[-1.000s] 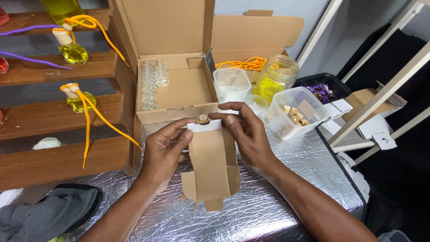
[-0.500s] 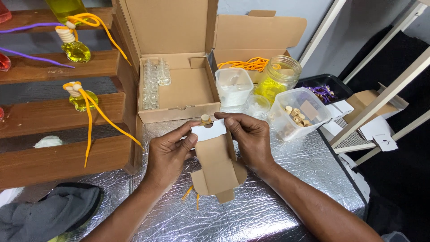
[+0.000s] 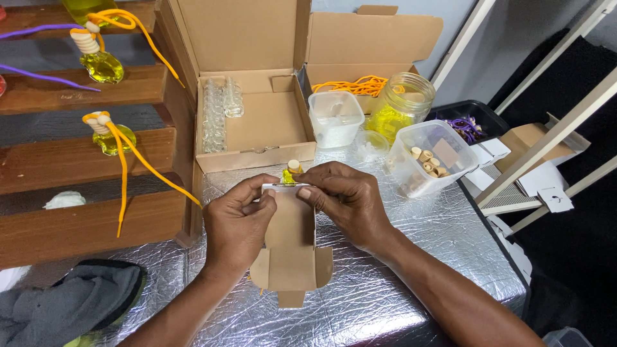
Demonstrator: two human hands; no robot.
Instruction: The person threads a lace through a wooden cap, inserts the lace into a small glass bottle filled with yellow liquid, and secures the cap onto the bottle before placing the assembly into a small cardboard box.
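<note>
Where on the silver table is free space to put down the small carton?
The silver table is bare to the right of the right hand, below the clear tub of wooden caps. Another free strip lies between the left hand and the grey cloth. The back edge is crowded: open cardboard box, white tub, glass jar.

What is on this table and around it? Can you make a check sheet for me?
Surface: silver foil-covered table, crinkled.
Job's things: small brown carton with flaps open; a little yellow bottle with a cork sticks out of its top.
Clutter: open cardboard box with a row of clear glass bottles; glass jar of yellow liquid; clear tub of corks; white-lidded tub; grey cloth.
Grippers: left hand and right hand both grip the carton.
Cables: orange cords; purple cords.
Surroundings: wooden steps with filled bottles.
</note>
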